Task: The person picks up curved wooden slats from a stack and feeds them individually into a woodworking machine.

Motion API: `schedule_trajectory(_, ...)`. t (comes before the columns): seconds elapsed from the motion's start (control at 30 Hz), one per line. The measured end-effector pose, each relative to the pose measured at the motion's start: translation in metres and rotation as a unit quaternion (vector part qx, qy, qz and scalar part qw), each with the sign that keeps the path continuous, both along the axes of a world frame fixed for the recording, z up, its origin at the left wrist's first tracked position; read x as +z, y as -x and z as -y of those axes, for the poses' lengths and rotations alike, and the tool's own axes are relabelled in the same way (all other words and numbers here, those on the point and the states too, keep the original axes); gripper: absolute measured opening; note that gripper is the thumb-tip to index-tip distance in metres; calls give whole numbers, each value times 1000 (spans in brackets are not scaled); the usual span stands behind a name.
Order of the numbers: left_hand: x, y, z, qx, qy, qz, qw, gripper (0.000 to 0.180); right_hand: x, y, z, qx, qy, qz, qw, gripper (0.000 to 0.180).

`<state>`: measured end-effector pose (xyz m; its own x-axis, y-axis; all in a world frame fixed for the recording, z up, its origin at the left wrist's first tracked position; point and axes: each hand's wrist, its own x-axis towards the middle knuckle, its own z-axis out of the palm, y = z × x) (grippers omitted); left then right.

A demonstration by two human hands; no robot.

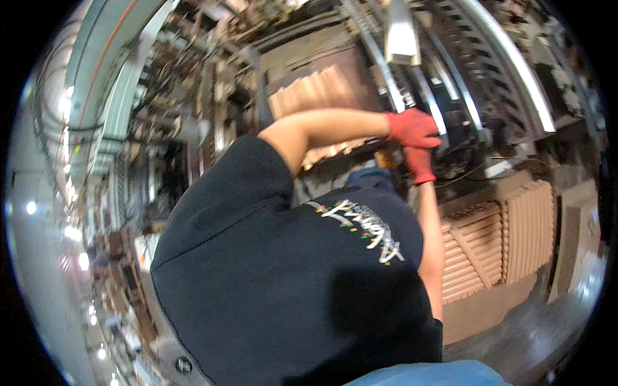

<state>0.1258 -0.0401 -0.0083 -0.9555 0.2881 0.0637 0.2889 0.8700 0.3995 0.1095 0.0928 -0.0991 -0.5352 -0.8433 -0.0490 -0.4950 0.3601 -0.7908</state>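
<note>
My left hand (414,128) wears a red glove and reaches across in front of my chest. Its fingers look bent, closed round something I cannot make out. Just below it and touching it, my right hand (420,165), also in a red glove, comes up from the lower right; its fingers are hidden under the left. Both hands are at the edge of a machine, beside shiny metal rails (430,96). Left of them lies a blurred row of light-brown ridged pieces (315,93), partly behind my left forearm.
To the right of my right forearm, light-brown rod-like pieces (473,248) lie in rows, one slanting across, beside another ridged stack (528,231). A flat brown board (489,315) is under them. A metal bar (400,38) juts above my hands. Machinery and a long aisle (45,257) extend left.
</note>
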Motion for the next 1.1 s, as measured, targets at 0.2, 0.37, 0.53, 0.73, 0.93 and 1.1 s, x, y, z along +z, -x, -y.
schedule_trajectory(0.2, 2, -10, 0, -2, -25, -57, 998, 40, -47, -8, 16, -88, 26, -46, 995, 38)
schedule_trajectory(0.37, 31, 5, -9, -125, 164, -132, 970, 34, -32, -7, 21, -95, 71, 10, 993, 41)
schedule_trajectory(0.53, 104, -13, -78, -351, 178, -96, 914, 20, -9, -12, 22, -81, 155, 96, 980, 45)
schedule_trajectory(0.73, 186, -76, -178, -485, -28, -264, 833, 28, 5, -15, 19, -70, 220, 189, 955, 51)
schedule_trajectory(0.93, 308, -87, -178, -460, -52, -401, 791, 25, 12, -18, 33, -14, 284, 195, 939, 52)
schedule_trajectory(1.1, 364, -30, -78, -250, -185, -487, 816, 23, 12, -21, 28, -47, 270, 120, 954, 51)
